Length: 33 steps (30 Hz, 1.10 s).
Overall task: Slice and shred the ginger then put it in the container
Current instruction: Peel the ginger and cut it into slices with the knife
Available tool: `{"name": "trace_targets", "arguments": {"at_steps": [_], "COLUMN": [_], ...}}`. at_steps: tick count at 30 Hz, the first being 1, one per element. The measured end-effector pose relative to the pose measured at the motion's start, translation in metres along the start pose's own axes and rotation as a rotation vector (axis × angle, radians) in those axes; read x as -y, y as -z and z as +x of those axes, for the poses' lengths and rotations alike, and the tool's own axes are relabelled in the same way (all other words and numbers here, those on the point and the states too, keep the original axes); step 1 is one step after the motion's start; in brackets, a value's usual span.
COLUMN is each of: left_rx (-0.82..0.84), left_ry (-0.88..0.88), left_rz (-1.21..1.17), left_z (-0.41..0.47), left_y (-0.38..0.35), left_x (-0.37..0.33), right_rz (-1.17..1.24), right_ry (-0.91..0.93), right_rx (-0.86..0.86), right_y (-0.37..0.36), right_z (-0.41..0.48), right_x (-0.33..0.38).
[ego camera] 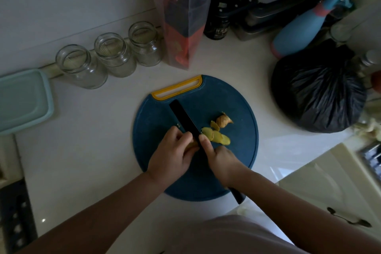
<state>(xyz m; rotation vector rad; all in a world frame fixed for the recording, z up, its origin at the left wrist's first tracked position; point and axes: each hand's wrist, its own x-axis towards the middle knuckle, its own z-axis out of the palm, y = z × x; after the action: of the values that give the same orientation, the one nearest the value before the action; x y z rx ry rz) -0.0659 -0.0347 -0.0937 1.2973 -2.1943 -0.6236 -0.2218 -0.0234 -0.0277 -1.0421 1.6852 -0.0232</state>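
Left grip [171,150] curled round ginger [190,146], right grip [220,161] clasping knife [185,117], forearms converging

Bare forearms [99,210] and a plain pale top [237,237] over the torso.

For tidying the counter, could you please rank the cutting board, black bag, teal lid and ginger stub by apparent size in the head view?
cutting board
black bag
teal lid, cut off by the frame
ginger stub

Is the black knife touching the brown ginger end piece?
Apart: the head view shows bare round blue cutting board between the black knife and the brown ginger end piece.
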Motion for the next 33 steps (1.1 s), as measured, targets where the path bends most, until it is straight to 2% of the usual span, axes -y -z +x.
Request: {"name": "trace_targets", "arguments": {"at_steps": [4,7,11,13,17,22,26,30,33], "left_rx": [0.015,0.029,0.043,0.039,0.038,-0.041,-0.076,-0.076,-0.076], "left_ry": [0.052,0.070,0.104,0.113,0.098,0.044,0.064,0.143,0.078], "left_rz": [-0.037,-0.085,-0.102,-0.062,0.138,0.358,0.292,0.143,0.227], "left_z": [-0.001,0.000,-0.002,-0.002,-0.009,-0.020,-0.022,-0.027,-0.022], "left_y": [0.003,0.007,0.011,0.012,0.012,0.009,0.005,0.004,0.004], "left_x": [-0.002,-0.004,-0.006,-0.007,-0.002,-0.004,-0.006,-0.011,-0.011], "right_rz": [0.030,0.179,0.369,0.396,0.379,0.272,0.304,0.278,0.199], "right_ry": [0.036,0.014,-0.017,0.034,0.178,0.106,-0.021,-0.033,-0.040], "right_rx": [-0.007,-0.002,0.131,0.179,0.205,0.059,0.036,0.018,0.007], "right_y": [-0.002,-0.005,-0.002,0.003,0.010,0.009,0.014,0.013,0.013], "right_z": [-0.001,-0.006,-0.015,-0.017,-0.023,-0.032,-0.037,-0.038,-0.036], "right_x": [-0.003,-0.012,-0.023,-0.029,-0.036,-0.021,-0.011,-0.009,-0.004]}}
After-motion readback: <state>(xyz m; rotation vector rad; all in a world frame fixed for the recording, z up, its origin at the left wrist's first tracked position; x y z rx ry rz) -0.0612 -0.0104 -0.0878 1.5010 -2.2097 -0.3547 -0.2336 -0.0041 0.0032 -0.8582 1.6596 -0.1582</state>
